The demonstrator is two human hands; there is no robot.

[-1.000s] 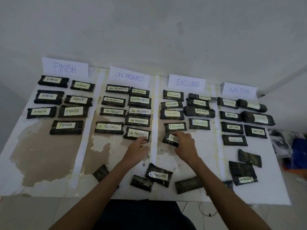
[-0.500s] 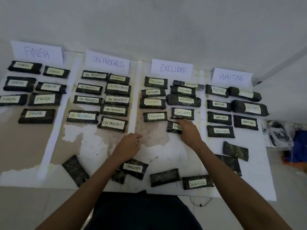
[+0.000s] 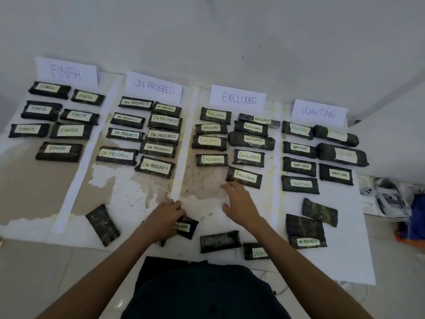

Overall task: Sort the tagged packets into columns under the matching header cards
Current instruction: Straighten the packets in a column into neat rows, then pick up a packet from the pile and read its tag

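gripping one end of the upside-down waiting packet (image 3: 187, 226), the left hand (image 3: 164, 221) has its fingers curled over it near the front of the bench (image 3: 34, 192), below the strip between the on progress and excluded columns. the right hand (image 3: 241, 203) is spread, fingers straight and apart, holding nothing. its fingertips lie just beside the lowest excluded packet (image 3: 245, 177); contact cannot be determined. that packet lies slightly tilted at the foot of its column.

four header cards stand along the wall: finish card (image 3: 66, 71), on progress card (image 3: 154, 87), excluded card (image 3: 238, 99), waiting card (image 3: 318, 111). tagged packets lie in two files below each.

loose packets near the front:
- left blank packet (image 3: 102, 224), no tag showing.
- centre blank packet (image 3: 219, 240), no tag showing.
- half-hidden waiting packet (image 3: 254, 250), partly under the right forearm.
- stray on progress packet (image 3: 305, 233), below the waiting column.
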